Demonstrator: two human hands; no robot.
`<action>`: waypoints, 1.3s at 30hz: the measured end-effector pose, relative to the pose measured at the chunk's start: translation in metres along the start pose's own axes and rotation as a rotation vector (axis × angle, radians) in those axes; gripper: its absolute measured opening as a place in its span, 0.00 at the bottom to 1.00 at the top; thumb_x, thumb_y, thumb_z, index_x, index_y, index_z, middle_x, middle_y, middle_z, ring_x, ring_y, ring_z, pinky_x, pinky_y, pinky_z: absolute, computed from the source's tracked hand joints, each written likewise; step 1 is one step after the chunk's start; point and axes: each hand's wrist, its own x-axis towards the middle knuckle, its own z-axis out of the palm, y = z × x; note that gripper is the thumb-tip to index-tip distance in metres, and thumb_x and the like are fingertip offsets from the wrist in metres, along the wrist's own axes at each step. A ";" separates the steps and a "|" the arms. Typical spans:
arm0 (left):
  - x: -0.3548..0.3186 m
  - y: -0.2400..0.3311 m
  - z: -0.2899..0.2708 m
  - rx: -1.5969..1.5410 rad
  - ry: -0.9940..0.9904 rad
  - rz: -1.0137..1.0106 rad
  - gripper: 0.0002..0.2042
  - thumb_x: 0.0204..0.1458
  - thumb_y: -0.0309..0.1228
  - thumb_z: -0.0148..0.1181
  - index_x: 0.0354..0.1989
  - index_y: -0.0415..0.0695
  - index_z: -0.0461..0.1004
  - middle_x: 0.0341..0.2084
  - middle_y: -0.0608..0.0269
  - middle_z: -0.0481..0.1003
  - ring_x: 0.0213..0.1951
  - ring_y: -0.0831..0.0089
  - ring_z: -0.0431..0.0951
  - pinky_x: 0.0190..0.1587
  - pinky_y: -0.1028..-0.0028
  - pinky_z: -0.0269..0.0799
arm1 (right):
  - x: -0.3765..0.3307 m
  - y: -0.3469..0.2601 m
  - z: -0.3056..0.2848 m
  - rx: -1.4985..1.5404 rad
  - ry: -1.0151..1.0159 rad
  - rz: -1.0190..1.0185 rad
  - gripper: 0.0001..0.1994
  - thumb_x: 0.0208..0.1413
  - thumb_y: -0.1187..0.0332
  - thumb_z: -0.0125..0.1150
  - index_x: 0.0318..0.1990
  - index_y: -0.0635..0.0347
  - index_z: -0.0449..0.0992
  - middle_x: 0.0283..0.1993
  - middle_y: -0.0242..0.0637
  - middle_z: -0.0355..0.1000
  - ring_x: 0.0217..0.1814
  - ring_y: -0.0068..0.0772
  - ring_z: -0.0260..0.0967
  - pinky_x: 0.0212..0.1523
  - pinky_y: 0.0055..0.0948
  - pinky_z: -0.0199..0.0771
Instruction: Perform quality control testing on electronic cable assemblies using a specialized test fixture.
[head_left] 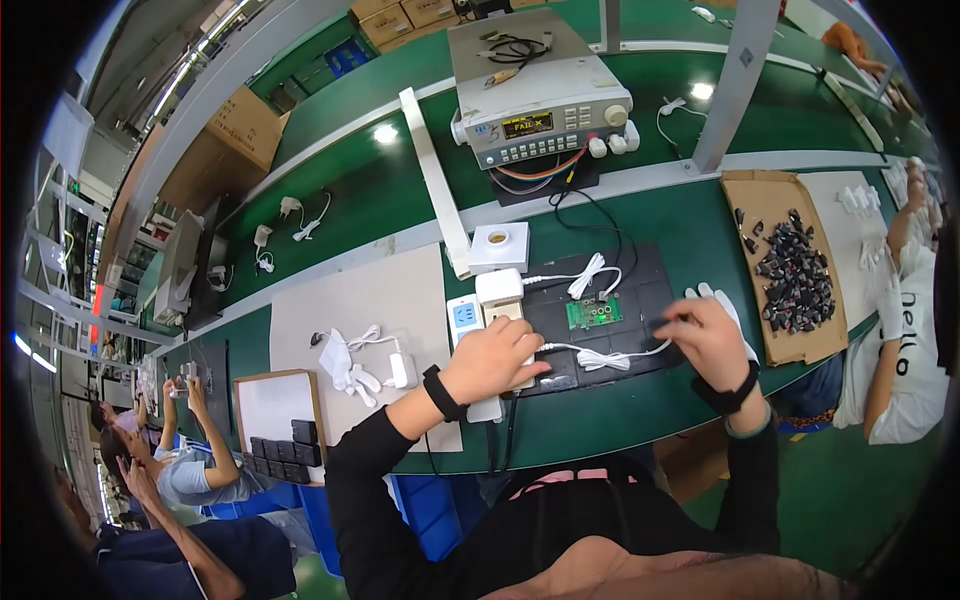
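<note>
My left hand [493, 360] is closed over the near part of a power strip [465, 316], on a white power adapter it mostly hides. A white cable [603, 359], bundled midway, runs from there to my right hand [706, 338]. The right fingers are pinched at the cable's end; the tip between them is too small to make out. Another white adapter [499, 285] sits in the strip just beyond my left hand, its bundled cable [588, 276] reaching a green circuit board [594, 312] on a black mat [648, 285].
A test instrument [543, 110] with a lit display stands on the shelf behind. At right lies a cardboard tray [830, 335] of black connectors; at left, white adapters [402, 368] and a box of black blocks [285, 452]. A white glove [735, 318] lies behind my right hand. Other people sit on both sides.
</note>
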 end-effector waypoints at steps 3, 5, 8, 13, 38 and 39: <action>0.002 0.005 0.000 0.010 -0.003 -0.010 0.16 0.49 0.45 0.60 0.40 0.47 0.73 0.36 0.64 0.71 0.40 0.63 0.73 0.37 0.69 0.72 | 0.028 0.006 0.026 0.199 0.129 -0.108 0.09 0.42 0.77 0.64 0.33 0.56 0.78 0.35 0.31 0.71 0.36 0.33 0.68 0.35 0.30 0.71; 0.004 0.006 -0.008 -0.082 0.065 0.047 0.15 0.50 0.41 0.59 0.42 0.46 0.73 0.40 0.62 0.72 0.41 0.62 0.73 0.39 0.69 0.71 | 0.041 0.003 0.041 0.550 0.027 0.248 0.10 0.44 0.77 0.64 0.37 0.58 0.76 0.34 0.33 0.71 0.34 0.32 0.68 0.36 0.28 0.70; -0.002 -0.010 -0.019 -0.141 0.144 0.037 0.14 0.51 0.38 0.59 0.44 0.46 0.73 0.43 0.60 0.71 0.43 0.61 0.72 0.42 0.69 0.70 | 0.043 0.010 0.059 0.619 0.003 0.370 0.11 0.47 0.76 0.63 0.40 0.58 0.76 0.34 0.34 0.71 0.32 0.31 0.67 0.35 0.28 0.70; -0.012 -0.035 -0.038 -0.482 0.268 -0.254 0.13 0.53 0.31 0.55 0.47 0.42 0.71 0.50 0.56 0.69 0.50 0.59 0.70 0.50 0.68 0.68 | 0.045 0.017 0.079 0.500 -0.029 0.150 0.13 0.48 0.74 0.62 0.44 0.55 0.77 0.32 0.35 0.71 0.27 0.29 0.65 0.32 0.28 0.69; -0.003 -0.092 0.032 -0.948 0.083 -0.215 0.32 0.53 0.30 0.57 0.66 0.46 0.52 0.64 0.58 0.54 0.66 0.63 0.52 0.66 0.67 0.46 | 0.046 0.017 0.081 0.591 -0.103 0.257 0.16 0.51 0.72 0.60 0.48 0.47 0.78 0.28 0.33 0.68 0.27 0.25 0.61 0.32 0.23 0.65; -0.003 -0.092 0.031 -0.963 0.082 -0.216 0.32 0.53 0.30 0.57 0.66 0.47 0.52 0.64 0.58 0.53 0.66 0.63 0.52 0.66 0.67 0.46 | 0.046 0.018 0.082 0.587 -0.111 0.265 0.16 0.51 0.71 0.60 0.48 0.47 0.78 0.28 0.32 0.67 0.27 0.25 0.61 0.32 0.23 0.65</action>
